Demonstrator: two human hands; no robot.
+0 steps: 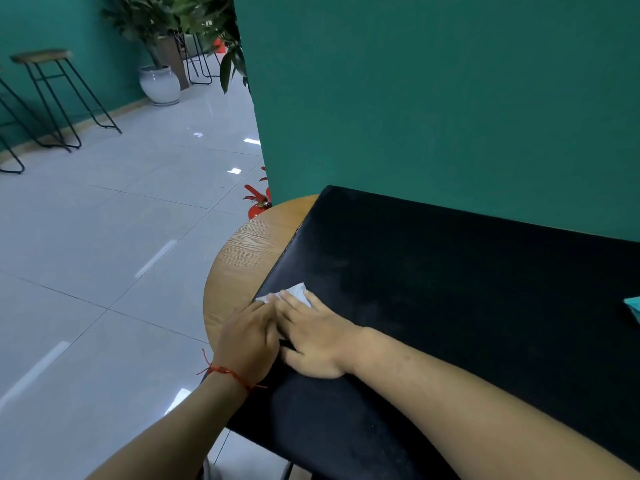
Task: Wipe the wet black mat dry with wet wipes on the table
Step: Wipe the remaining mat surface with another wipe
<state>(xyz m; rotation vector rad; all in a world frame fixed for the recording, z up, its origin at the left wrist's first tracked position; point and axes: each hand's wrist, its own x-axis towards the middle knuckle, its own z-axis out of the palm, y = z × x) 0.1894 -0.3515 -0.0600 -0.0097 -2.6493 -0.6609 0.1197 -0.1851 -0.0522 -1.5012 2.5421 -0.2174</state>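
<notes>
Right forearm (467, 403) is laid across the mat (450, 299), so weight is pressed onto the wipe (296, 293) at its left edge under flat, unclenched right hand (313, 339) and left hand (247, 341).

Black mat (450, 289), white wipe (294, 294), wood-grain table (242, 265), teal wall (433, 98), red wrist string (227, 372)

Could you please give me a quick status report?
Left hand and right hand open, pressing white wipe. Wipe at left edge of black mat. Path clear; teal item far right.
</notes>
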